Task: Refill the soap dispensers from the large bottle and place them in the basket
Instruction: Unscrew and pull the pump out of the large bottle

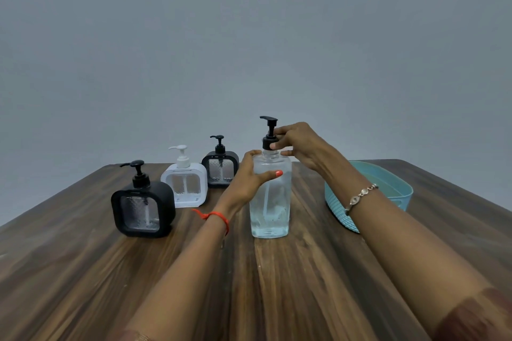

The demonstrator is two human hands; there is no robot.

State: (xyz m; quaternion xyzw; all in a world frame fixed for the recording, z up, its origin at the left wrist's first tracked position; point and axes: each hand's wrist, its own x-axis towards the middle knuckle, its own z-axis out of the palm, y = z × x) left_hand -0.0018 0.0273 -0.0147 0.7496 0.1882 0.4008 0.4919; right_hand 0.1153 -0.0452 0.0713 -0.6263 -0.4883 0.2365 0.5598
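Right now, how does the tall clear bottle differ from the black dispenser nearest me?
The tall clear bottle is slim and see-through all over; the near black dispenser is squat and squarish, a black frame round a textured window. The left hand grips the bottle's body and the right hand pinches its pump collar; the dispenser stands untouched. Both stand upright on the table with black pumps.

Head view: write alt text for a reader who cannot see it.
A person's left-hand grip holds a clear large bottle upright on a wooden table while the right-hand grip pinches its black pump collar. Three square soap dispensers stand to the left; a teal basket sits to the right.
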